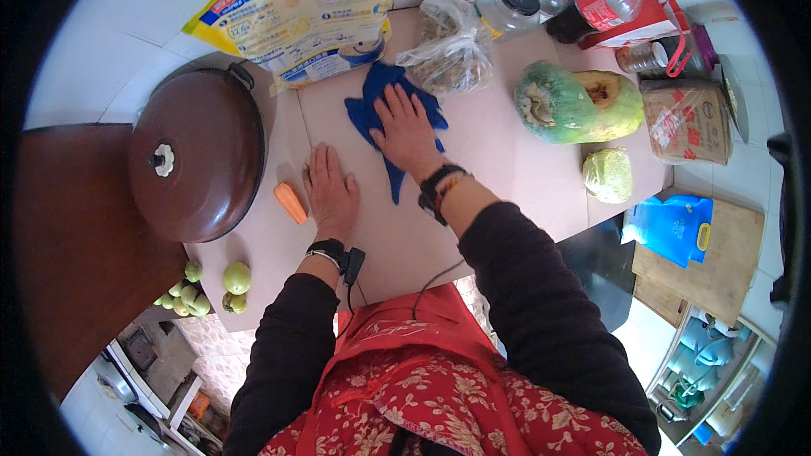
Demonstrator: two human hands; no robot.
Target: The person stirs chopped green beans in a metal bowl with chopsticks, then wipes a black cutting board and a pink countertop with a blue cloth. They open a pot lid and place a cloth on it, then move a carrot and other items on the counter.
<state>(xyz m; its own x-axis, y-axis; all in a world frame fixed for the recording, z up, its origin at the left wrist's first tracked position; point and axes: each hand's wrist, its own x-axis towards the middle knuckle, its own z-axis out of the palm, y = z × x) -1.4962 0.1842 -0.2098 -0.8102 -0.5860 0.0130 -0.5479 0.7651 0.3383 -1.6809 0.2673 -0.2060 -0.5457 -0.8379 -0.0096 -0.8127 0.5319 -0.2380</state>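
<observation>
My right hand lies flat, palm down, on a dark blue cloth spread on the pinkish countertop. Part of the cloth is hidden under the palm, and one narrow end trails towards me. My left hand rests palm down on the bare countertop, its thumb held out to the side. Just left of it lies a cut piece of carrot, close to the fingers but apart from the palm. Neither hand has its fingers closed around anything.
A large brown lidded pan stands left, with green tomato-like fruits in front. A printed food bag leans on the wall beside a tied plastic bag and a jar. Rightward are a cut winter melon, cabbage and cola bottle.
</observation>
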